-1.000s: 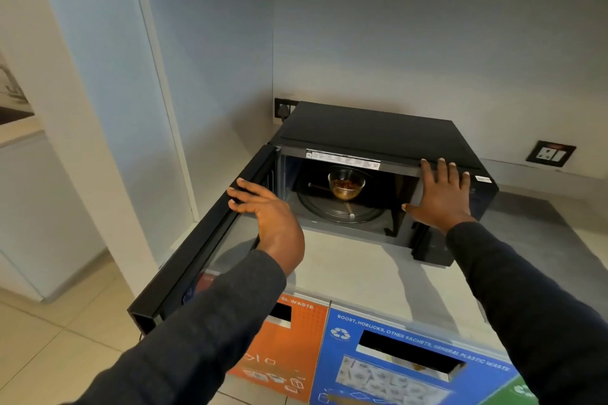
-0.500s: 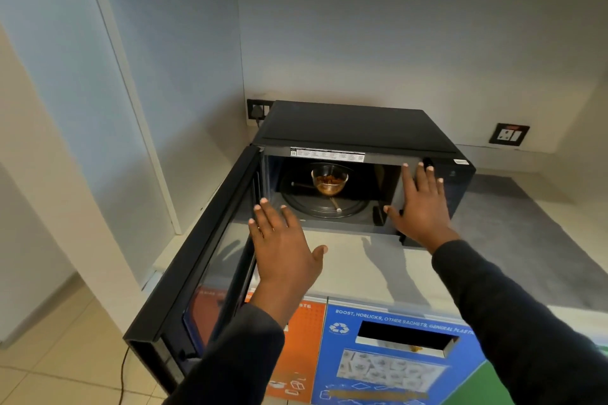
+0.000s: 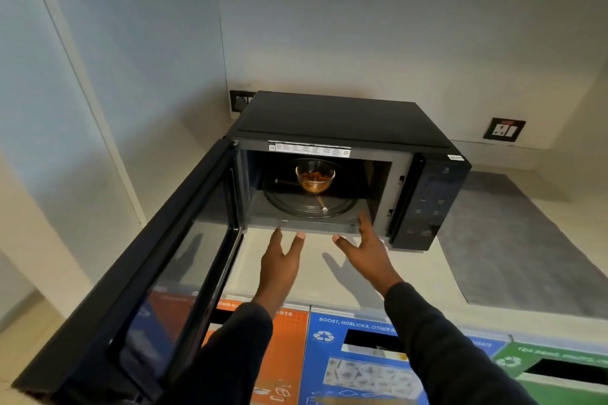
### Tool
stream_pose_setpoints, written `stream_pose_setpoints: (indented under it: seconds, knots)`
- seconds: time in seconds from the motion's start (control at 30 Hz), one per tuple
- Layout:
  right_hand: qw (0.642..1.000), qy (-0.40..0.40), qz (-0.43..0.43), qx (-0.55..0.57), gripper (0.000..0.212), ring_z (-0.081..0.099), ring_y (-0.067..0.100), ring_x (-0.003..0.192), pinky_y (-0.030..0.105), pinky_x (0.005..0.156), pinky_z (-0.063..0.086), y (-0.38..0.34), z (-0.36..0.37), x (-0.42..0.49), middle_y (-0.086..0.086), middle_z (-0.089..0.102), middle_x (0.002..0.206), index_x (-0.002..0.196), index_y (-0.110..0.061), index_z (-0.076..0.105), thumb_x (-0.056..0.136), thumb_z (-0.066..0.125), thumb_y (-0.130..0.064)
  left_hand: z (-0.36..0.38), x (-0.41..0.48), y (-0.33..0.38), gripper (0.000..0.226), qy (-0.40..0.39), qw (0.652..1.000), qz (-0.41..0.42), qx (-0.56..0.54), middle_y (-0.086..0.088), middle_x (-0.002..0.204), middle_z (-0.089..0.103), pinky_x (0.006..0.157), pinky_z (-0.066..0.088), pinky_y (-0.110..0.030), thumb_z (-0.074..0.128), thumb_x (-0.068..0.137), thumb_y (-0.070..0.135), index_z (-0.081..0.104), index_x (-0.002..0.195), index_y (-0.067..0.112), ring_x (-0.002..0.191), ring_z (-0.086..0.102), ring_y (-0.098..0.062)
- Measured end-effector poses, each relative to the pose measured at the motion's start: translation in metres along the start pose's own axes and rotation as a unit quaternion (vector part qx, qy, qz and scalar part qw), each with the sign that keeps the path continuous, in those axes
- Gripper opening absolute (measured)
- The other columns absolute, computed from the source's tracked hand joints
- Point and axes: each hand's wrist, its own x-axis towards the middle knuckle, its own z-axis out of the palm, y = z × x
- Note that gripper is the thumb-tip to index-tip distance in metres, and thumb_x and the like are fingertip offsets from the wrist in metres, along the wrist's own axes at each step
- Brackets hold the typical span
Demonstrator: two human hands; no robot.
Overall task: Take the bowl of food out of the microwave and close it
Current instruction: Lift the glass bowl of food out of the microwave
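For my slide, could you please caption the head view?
Open hands reach toward the bowl in the open microwave.

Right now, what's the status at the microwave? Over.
Left hand and right hand open, empty, at the cavity mouth. Glass bowl on turntable, untouched. Door wide open; path clear.

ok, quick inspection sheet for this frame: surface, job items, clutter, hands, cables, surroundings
Surface: pale counter, bare before the microwave; grey mat at right.
Job's things: black microwave, door wide open; glass bowl of food on turntable.
Clutter: nothing seen.
Hands: left hand and right hand open, empty, at the cavity's front edge.
Cables: nothing seen.
Surroundings: wall socket; labelled recycling bins below.
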Motion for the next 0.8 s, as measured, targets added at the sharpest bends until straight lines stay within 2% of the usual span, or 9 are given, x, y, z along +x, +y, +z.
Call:
stream_pose_setpoints:
  seconds: [0.1,0.23,0.37,0.5,0.63,0.7,0.73,0.77,0.8]
  knots:
    - [0.999,-0.003,0.018,0.046,0.09,0.032,0.03,0.15,0.042,0.12,0.03,0.006,0.005,0.019,0.008,0.028,0.166,0.16,-0.02,0.016,0.092,0.07,-0.041,0.011,0.028,0.008,0.078,0.008,0.998,-0.006,-0.056,-0.002,0.159,0.039,0.111,0.032,-0.034,0.059,0.092,0.056,0.032,0.156,0.021,0.145,0.039,-0.025]
    - [0.997,-0.008,0.005,0.079,0.092,0.03,0.026,0.152,0.045,0.123,0.029,0.008,0.011,0.049,0.006,0.029,0.166,0.162,-0.022,0.014,0.091,0.073,-0.034,0.024,0.067,0.02,0.076,0.009,0.997,0.016,-0.08,-0.001,0.16,0.037,0.115,0.031,-0.033,0.063,0.095,0.042,0.028,0.158,0.019,0.148,0.036,-0.023]
    - [0.997,-0.016,-0.001,0.077,0.099,0.027,0.023,0.153,0.042,0.123,0.028,0.012,0.016,0.084,0.004,0.023,0.168,0.163,-0.024,0.003,0.091,0.072,-0.032,0.035,0.105,0.024,0.08,0.003,0.998,0.025,-0.058,-0.005,0.167,0.024,0.117,0.027,-0.031,0.065,0.096,0.026,0.018,0.16,0.016,0.152,0.027,-0.021]
    - [0.996,-0.013,-0.012,0.083,0.101,0.028,0.025,0.153,0.042,0.122,0.031,0.015,0.018,0.116,0.003,0.02,0.169,0.162,-0.027,0.001,0.091,0.072,-0.032,0.041,0.139,0.018,0.085,0.001,0.999,0.041,-0.02,-0.003,0.167,0.022,0.121,0.029,-0.038,0.067,0.094,0.018,0.015,0.161,0.02,0.152,0.027,-0.022]
    - [0.997,-0.009,-0.029,0.07,0.095,0.03,0.027,0.152,0.043,0.119,0.035,0.015,0.02,0.141,0.006,0.025,0.168,0.162,-0.025,0.009,0.091,0.072,-0.031,0.048,0.166,0.014,0.086,-0.002,0.999,0.048,0.006,-0.003,0.167,0.022,0.109,0.031,-0.027,0.064,0.093,0.012,0.013,0.161,0.02,0.152,0.026,-0.022]
    - [0.998,-0.007,-0.03,0.057,0.086,0.04,0.029,0.146,0.041,0.112,0.043,0.014,0.022,0.151,0.009,0.036,0.162,0.158,-0.021,0.021,0.09,0.072,-0.03,0.052,0.176,0.012,0.086,-0.001,0.998,0.055,0.011,-0.004,0.167,0.023,0.114,0.03,-0.031,0.064,0.092,0.012,0.013,0.161,0.019,0.152,0.026,-0.022]
    - [0.998,-0.006,-0.029,0.054,0.077,0.051,0.028,0.136,0.036,0.103,0.05,0.013,0.022,0.156,0.01,0.046,0.153,0.152,-0.018,0.029,0.09,0.072,-0.028,0.053,0.181,0.012,0.086,0.0,0.998,0.058,0.011,-0.003,0.166,0.026,0.116,0.03,-0.033,0.065,0.092,0.012,0.013,0.161,0.018,0.151,0.028,-0.021]
    - [0.998,-0.005,-0.027,0.053,0.065,0.062,0.022,0.117,0.026,0.087,0.054,0.012,0.022,0.16,0.009,0.057,0.139,0.144,-0.016,0.037,0.091,0.071,-0.024,0.055,0.185,0.013,0.085,0.003,0.998,0.061,0.015,-0.001,0.162,0.032,0.115,0.033,-0.034,0.065,0.092,0.011,0.016,0.16,0.017,0.148,0.032,-0.019]
    - [0.998,-0.004,-0.026,0.052,0.052,0.065,0.012,0.095,0.015,0.07,0.053,0.011,0.021,0.163,0.005,0.062,0.12,0.135,-0.016,0.042,0.092,0.07,-0.021,0.056,0.188,0.014,0.081,0.007,0.997,0.067,0.022,0.001,0.153,0.041,0.11,0.037,-0.033,0.065,0.091,0.01,0.021,0.159,0.016,0.141,0.04,-0.017]
